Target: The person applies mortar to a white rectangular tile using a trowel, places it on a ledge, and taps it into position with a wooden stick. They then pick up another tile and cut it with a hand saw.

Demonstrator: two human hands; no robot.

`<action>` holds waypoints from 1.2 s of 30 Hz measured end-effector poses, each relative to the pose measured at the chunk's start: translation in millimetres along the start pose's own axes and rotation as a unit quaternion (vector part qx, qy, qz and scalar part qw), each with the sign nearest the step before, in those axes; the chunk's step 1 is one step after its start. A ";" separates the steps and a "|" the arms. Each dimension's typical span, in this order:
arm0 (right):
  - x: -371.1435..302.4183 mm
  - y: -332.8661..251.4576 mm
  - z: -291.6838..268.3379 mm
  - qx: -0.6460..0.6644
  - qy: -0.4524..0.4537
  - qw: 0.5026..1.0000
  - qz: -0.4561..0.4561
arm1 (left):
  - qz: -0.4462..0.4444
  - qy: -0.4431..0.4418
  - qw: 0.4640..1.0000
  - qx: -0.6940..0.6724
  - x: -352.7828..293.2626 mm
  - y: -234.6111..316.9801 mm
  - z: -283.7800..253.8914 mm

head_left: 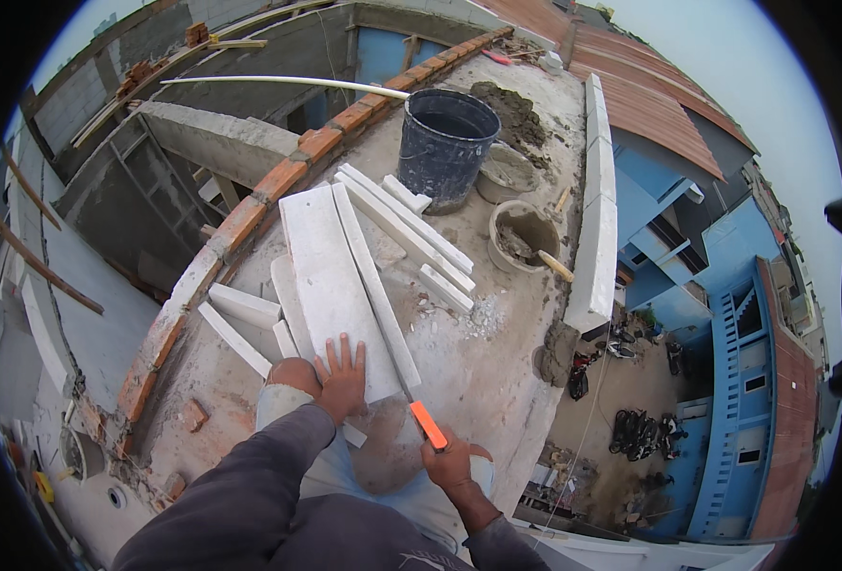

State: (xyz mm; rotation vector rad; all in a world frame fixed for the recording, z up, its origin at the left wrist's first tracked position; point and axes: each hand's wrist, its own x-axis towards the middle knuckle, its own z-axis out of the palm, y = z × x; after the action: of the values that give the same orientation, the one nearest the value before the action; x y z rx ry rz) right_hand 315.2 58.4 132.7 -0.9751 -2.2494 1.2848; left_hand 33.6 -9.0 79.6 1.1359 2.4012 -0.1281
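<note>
A white lightweight concrete block (321,257) lies on the rooftop floor in front of me, with a long thin strip (375,285) along its right side and a narrow slit between them. My left hand (344,381) rests flat on the block's near end, fingers spread. In my right hand (451,464), closed around the grip, is a hand saw (427,423) with an orange handle. Its thin blade points into the near end of the slit, where most of it is hidden. More cut white strips (407,233) lie just beyond, to the right.
A dark bucket (448,143) of water stands farther off, beside mortar bowls (524,238) and a mortar heap (511,112). An orange brick edge (283,179) runs along the left, above a drop. Low white blocks (594,228) line the right edge, above a yard with motorbikes (635,433).
</note>
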 end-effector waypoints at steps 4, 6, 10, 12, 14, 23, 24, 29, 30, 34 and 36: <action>49.2 10.2 42.8 -0.059 -0.024 0.996 0.065 | -0.006 -0.027 1.000 -0.015 -5.9 3.9 -10.2; -8.3 -1.2 12.8 -0.030 -0.012 0.999 0.025 | -0.007 -0.016 1.000 -0.013 -6.1 3.9 -10.5; -113.3 -30.8 -61.0 -0.008 0.038 0.999 -0.020 | -0.008 -0.027 0.999 -0.018 -0.1 2.0 -6.4; -87.9 -34.4 -54.6 0.001 0.015 1.000 -0.014 | -0.013 -0.015 1.000 -0.013 0.6 1.9 -5.0; -9.3 -27.7 -12.2 -0.017 -0.010 1.000 0.024 | -0.008 -0.026 1.000 -0.002 -0.4 2.2 -6.1; -50.8 -7.4 -19.8 -0.009 -0.001 1.000 -0.004 | -0.003 -0.017 1.000 -0.013 -3.5 1.5 -7.8; -85.7 -12.7 -42.7 -0.032 -0.019 0.998 0.048 | -0.008 -0.013 1.000 -0.011 -1.5 1.1 -6.9; -19.0 -22.7 -17.1 0.001 -0.012 0.999 0.030 | 0.005 0.007 1.000 -0.028 -2.7 0.3 -5.1; 29.3 -20.1 11.9 -0.003 -0.008 1.000 0.026 | 0.001 0.011 1.000 -0.024 -5.4 0.7 -5.7; 126.2 -18.7 67.6 -0.074 0.000 0.997 -0.021 | -0.003 0.013 1.000 -0.023 -11.2 3.0 -12.1; 85.4 -29.0 42.6 -0.048 -0.023 0.998 0.027 | 0.005 0.002 0.999 -0.040 -10.9 2.6 -13.8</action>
State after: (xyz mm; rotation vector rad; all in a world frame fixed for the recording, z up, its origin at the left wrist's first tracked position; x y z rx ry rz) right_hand 219.0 84.5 133.9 -1.0567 -2.3530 1.2434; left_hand 36.3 -11.2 97.1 1.1125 2.3823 -0.0270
